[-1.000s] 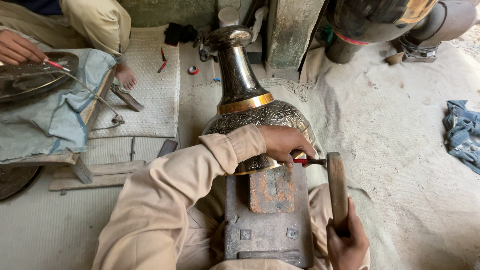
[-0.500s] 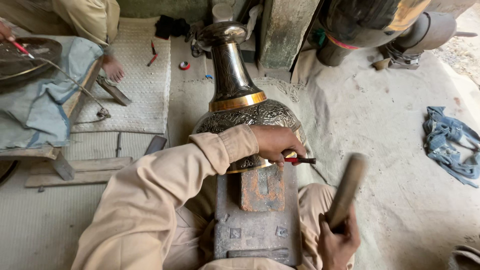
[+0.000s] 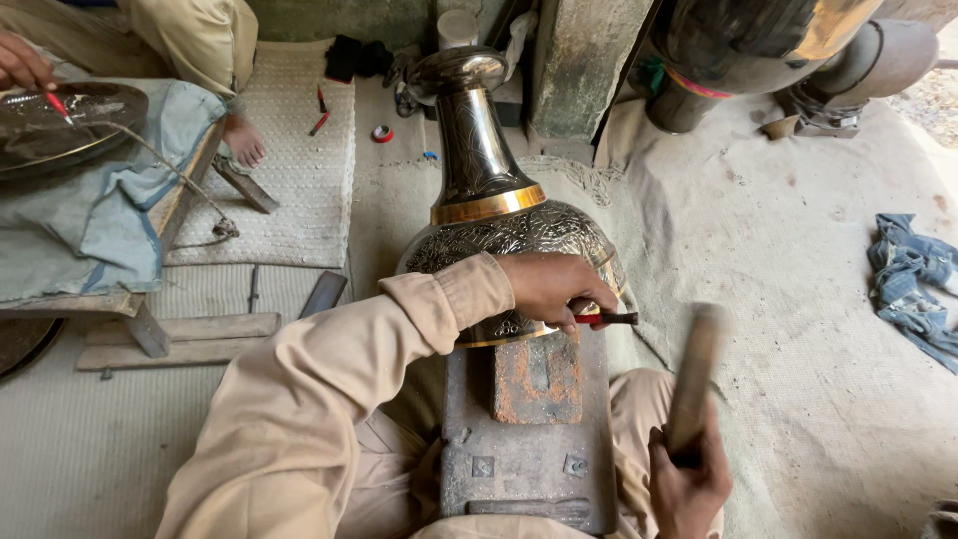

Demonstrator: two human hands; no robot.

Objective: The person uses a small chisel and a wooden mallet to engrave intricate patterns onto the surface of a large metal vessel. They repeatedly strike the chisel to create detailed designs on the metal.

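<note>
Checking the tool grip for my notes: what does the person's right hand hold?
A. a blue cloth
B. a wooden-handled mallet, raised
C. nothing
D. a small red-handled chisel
B: the right hand grips a blurred wooden mallet beside the metal block, while the left hand holds the red-handled tool against the engraved vase.

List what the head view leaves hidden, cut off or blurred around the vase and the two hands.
- Chisel tip: hidden under the left hand, so its contact with the vase cannot be seen.
- Mallet: motion-blurred; its head shape is unclear.
- Right hand: partly cut off by the bottom edge.
- Vase underside: hidden by the iron block.
- Co-worker's hand: cut off at the left edge.
</note>
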